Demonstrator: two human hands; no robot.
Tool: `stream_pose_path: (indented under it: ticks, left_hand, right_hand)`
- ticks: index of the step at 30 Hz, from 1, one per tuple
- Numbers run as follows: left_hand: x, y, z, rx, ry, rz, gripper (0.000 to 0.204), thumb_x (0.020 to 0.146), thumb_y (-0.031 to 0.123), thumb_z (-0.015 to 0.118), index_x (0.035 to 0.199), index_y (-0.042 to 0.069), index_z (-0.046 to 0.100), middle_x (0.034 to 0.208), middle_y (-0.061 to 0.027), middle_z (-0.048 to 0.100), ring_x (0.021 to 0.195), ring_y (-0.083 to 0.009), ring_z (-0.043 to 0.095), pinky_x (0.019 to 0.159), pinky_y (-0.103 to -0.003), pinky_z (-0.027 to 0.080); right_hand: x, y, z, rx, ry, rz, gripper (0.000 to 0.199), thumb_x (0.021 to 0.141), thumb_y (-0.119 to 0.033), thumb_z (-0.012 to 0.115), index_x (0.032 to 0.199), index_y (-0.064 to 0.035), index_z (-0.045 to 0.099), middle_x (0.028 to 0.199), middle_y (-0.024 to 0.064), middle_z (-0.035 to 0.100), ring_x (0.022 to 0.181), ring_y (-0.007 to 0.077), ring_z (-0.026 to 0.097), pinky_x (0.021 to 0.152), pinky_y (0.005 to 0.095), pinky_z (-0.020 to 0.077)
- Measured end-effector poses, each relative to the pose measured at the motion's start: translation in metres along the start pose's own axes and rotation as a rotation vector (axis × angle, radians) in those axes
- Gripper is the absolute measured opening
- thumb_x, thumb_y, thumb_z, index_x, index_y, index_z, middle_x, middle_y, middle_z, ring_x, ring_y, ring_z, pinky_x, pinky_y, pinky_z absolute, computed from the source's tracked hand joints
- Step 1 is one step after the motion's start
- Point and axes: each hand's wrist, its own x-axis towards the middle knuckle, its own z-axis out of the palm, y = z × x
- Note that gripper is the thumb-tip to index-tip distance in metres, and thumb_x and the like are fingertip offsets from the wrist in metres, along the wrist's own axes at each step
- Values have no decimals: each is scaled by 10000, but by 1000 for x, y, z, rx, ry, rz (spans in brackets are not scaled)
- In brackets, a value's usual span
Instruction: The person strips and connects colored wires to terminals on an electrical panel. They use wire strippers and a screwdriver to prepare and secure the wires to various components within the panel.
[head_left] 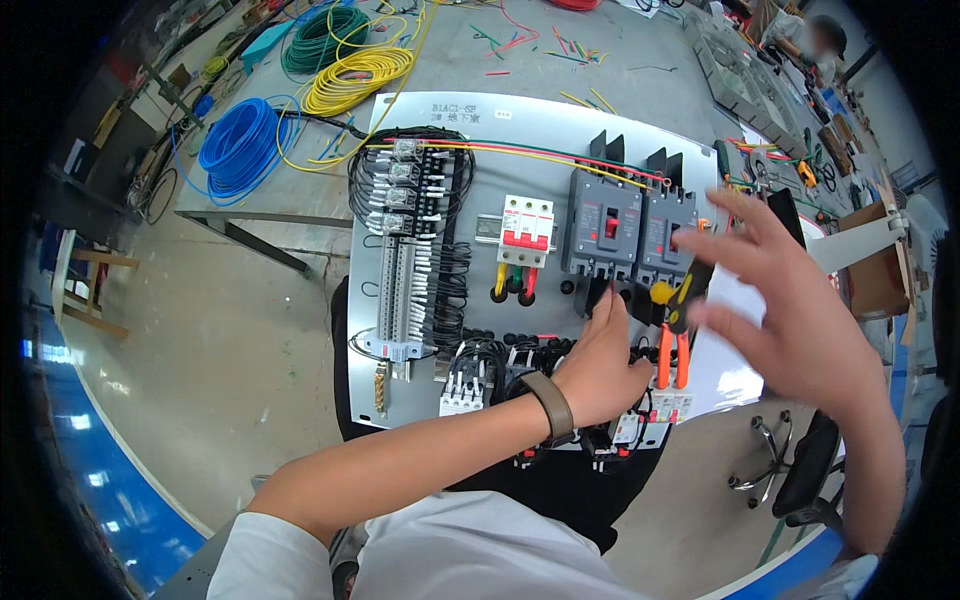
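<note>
My left hand (600, 365) reaches across a metal mounting panel (505, 175). Its fingers are pressed together at the lower end of a grey moulded-case circuit breaker (590, 232); what is between the fingertips is hidden. A second such breaker (662, 238) stands right beside it. Over that one's lower right, my right hand (790, 300) is smeared by motion, thumb and fingers around the yellow-and-black handle of a screwdriver (684, 300). The screwdriver's tip is hidden. Orange-handled pliers (673, 358) lie just below it. A small white breaker with red levers (527, 232) sits left of the grey ones.
Terminal blocks (398, 290) and bundled black wires line the panel's left side. Blue (240, 148), yellow (357, 82) and green wire coils (326, 40) lie on the grey table at the far left. A chair (805, 470) stands at the right; another person (815, 40) is far right.
</note>
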Motion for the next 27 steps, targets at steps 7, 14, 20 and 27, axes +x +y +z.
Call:
stream_pose_path:
  ticks: [7, 14, 20, 27]
  left_hand:
    - [-1, -1, -1, -9, -15, 3, 921, 932, 177, 638, 1528, -209, 52, 1608, -445, 87, 1557, -492, 89, 1272, -439, 180]
    - [-2, -3, -2, 22, 35, 70, 938, 920, 157, 654, 1525, -232, 51, 1609, -426, 146, 1525, -496, 219, 1259, -433, 230]
    - [1, -14, 9, 28, 107, 100, 811, 935, 201, 688, 1525, -118, 232, 1564, -413, 248, 1499, -494, 271, 1220, -474, 304]
    - [2, -17, 2, -83, 58, 87, 926, 907, 217, 661, 1528, -213, 126, 1583, -433, 227, 1472, -504, 321, 1223, -429, 309]
  right_hand:
    - [7, -13, 10, -305, -81, -103, 223, 906, -63, 642, 1107, 31, 669, 918, 134, 683, 794, 293, 656, 717, 444, 523]
    - [5, -13, -8, 124, -174, 67, 287, 925, -99, 658, 1197, -8, 663, 883, 147, 700, 889, 308, 700, 814, 377, 557]
    - [0, -25, 6, -628, -216, -481, 400, 759, -108, 713, 1130, 36, 677, 976, 108, 689, 989, 298, 673, 784, 389, 534]
    - [25, -23, 9, -235, -131, -191, 533, 869, -169, 699, 1307, 76, 518, 791, 177, 663, 765, 388, 684, 685, 473, 550]
